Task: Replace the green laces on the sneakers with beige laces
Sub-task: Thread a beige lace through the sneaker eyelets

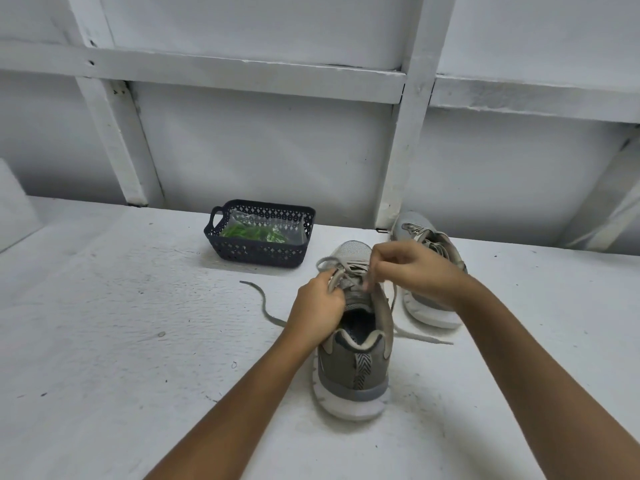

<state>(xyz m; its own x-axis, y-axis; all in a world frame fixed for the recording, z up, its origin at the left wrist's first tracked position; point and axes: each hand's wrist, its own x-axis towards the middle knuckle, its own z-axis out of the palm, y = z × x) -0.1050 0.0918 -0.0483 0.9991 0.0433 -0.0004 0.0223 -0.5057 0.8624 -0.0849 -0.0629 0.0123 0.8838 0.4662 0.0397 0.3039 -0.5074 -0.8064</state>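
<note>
We are tying off the beige lace (328,259) on the near sneaker (353,372), which stands on the table (104,341) right of centre. Its heel is toward us and its toe points away, so its long axis runs near to far. Our left hand (317,313) has a tight grip, fingers curled round a loop of lace at the left of the tongue. Our right hand (412,271) pinches the other strand just above the top eyelets. To do this well, we judge, both strands should be drawn with even tension across the shoe, so the crossings lie flat and the bow sits centred. The two loose ends, one trailing left and one right over the table, look about equal and are best kept equal. The second sneaker (427,242) lies just beside it on the far right, already laced beige, toe away. The green laces (256,233) sit bagged in the dark basket (258,254), far and left of the shoes.
</note>
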